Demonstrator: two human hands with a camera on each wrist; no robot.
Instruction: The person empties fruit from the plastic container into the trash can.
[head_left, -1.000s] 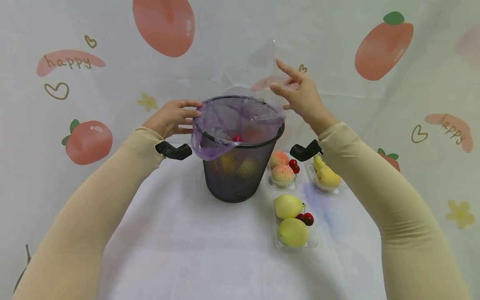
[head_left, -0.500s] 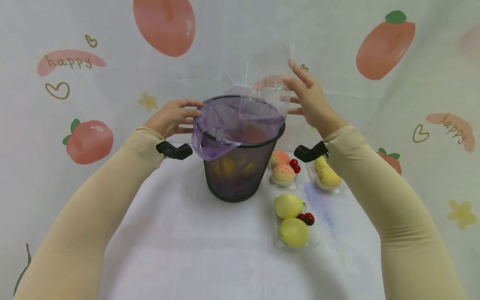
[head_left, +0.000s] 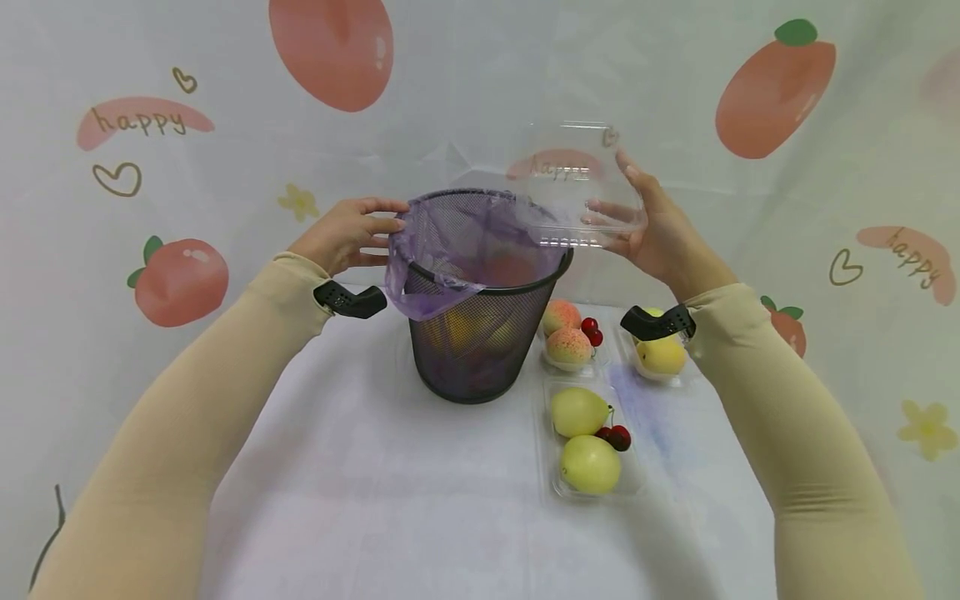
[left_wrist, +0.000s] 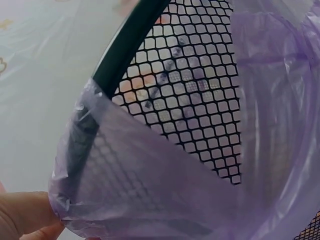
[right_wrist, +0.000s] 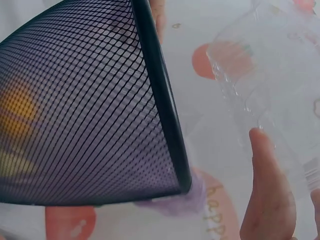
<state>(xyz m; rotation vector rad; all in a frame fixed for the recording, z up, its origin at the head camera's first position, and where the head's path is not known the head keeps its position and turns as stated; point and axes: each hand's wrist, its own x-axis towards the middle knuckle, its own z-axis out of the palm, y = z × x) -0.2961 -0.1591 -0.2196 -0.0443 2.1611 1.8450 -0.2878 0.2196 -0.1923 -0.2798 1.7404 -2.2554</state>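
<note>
Black mesh bin (head_left: 468,382), just to the right of the left hand (head_left: 339,237); stands upright on the white table (head_left: 375,508), mouth upward and wider than base, long axis nearly vertical; probably light and rather stiff, with some weight added by the yellow fruit (head_left: 459,332), dimly visible inside; best to take by the thick rim, at two opposite sides; next in size, purple bag (head_left: 435,302), lining the bin and folded over the rim at the left fingertips; looks thin, soft, likely easy to tear or slip; better to press against the rim than to pull; left fingers spread and nearly straight, touching bag and rim; thumb pressure, cannot tell.

Then clear plastic container (head_left: 558,200), in the right hand (head_left: 667,237), held by its right edge between thumb and fingers; apart from the rim in the right wrist view; likely very light, springy, smooth and slippery, easy to dent; wise to hold by the edge, without squeezing; broad face turned toward the head camera, tipped up close to upright; which side longer, cannot tell; below the right grip, well apart, clear tray (head_left: 630,483) with two pale yellow fruits (head_left: 590,465); smallest, dark red cherries (head_left: 618,437) beside them.
</note>
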